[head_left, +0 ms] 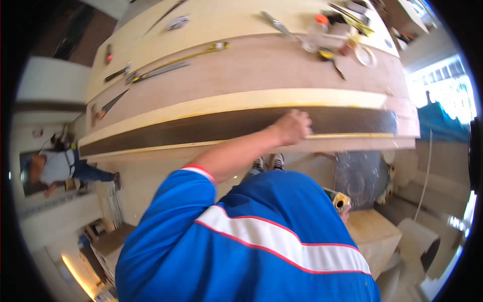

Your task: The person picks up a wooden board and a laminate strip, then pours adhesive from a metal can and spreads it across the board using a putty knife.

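Note:
A long dark strip (221, 124) with pale wooden edges runs across the near side of the workbench. My left hand (293, 127) is over its right half, by the near edge, with the fingers curled and closed; whatever they may pinch is hidden. Low on the right, beside my body, my right hand (345, 215) shows only in part, against a yellowish roll (341, 202) with a dark hole. The rest of that hand is behind my blue clothing.
Across the bench (241, 60) lie a hand saw (112, 104), a hammer (118, 73), a yellow tape measure (216, 47), a tape roll (365, 56) and a bottle with an orange cap (320, 20). Another person (58, 166) is at the far left. A box (375, 234) stands at right.

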